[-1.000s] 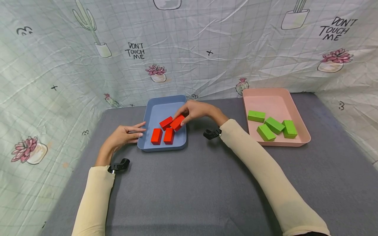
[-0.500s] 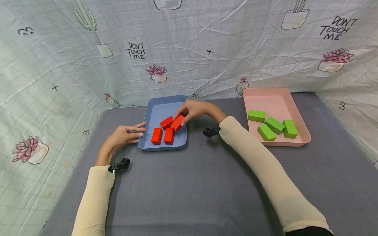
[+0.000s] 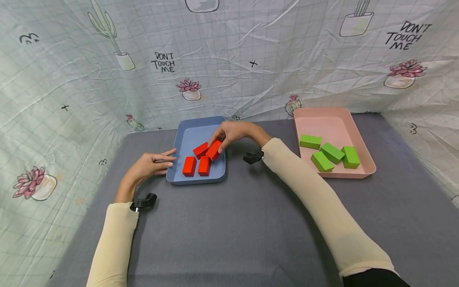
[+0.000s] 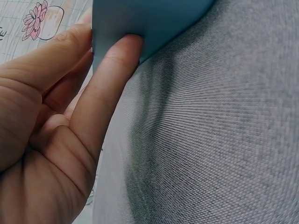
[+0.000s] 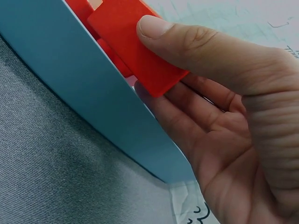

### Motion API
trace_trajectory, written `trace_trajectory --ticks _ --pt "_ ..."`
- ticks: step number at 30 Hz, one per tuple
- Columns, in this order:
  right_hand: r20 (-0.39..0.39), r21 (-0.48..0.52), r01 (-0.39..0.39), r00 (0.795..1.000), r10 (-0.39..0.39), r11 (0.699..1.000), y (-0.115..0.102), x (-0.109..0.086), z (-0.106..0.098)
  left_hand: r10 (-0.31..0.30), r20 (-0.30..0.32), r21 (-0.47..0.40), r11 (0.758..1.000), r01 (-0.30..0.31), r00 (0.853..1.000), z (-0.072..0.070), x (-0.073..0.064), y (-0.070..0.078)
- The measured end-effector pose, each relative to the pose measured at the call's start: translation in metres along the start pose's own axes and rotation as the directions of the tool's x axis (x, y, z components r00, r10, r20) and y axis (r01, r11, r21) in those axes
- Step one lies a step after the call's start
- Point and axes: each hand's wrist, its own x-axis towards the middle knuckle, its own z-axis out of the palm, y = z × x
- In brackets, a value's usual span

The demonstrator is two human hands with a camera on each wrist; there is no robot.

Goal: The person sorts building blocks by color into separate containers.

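Note:
My right hand (image 3: pixel 233 132) pinches a red block (image 3: pixel 214 150) inside the right side of the blue tray (image 3: pixel 195 181). In the right wrist view, the thumb lies flat on the block's face, with the fingers behind it, close by the tray's wall (image 5: pixel 88 88). Other red blocks (image 3: pixel 189 166) lie together in the tray's front half. At the tray's left side, my left hand (image 3: pixel 148 164) has its fingers extended to the rim. The left wrist view has its thumb (image 4: pixel 117 65) pressed along the tray's outer wall (image 4: pixel 121 21).
A pink tray (image 3: pixel 331 119) with several green blocks (image 3: pixel 332 152) stands at the right on the grey table (image 3: pixel 229 231). A printed cloth (image 3: pixel 222 48) hangs behind and along both sides. Black wrist-worn devices (image 3: pixel 253 156) sit by each sleeve.
The right forearm and wrist have shifted slightly left, while the pinched red block stays almost where it was. The left hand and both trays show no visible movement of their own.

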Motion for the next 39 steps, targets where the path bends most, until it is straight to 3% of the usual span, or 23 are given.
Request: trace_trajectory --ticks 13,25,39 --pt "0.03 0.005 -0.005 1.0 0.004 1.0 0.0 0.001 -0.003 0.012 0.011 0.008 1.0 -0.012 1.0 0.0 0.0 -0.002" --pt "0.137 0.039 -0.064 0.989 0.058 0.997 0.002 0.018 -0.012 -0.008 0.017 0.008 1.0 0.008 1.0 -0.001 0.001 -0.001" --pt "0.128 0.066 -0.103 0.987 0.094 0.993 0.004 0.029 -0.015 -0.004 0.015 0.015 1.0 0.003 1.0 -0.003 0.001 -0.003"
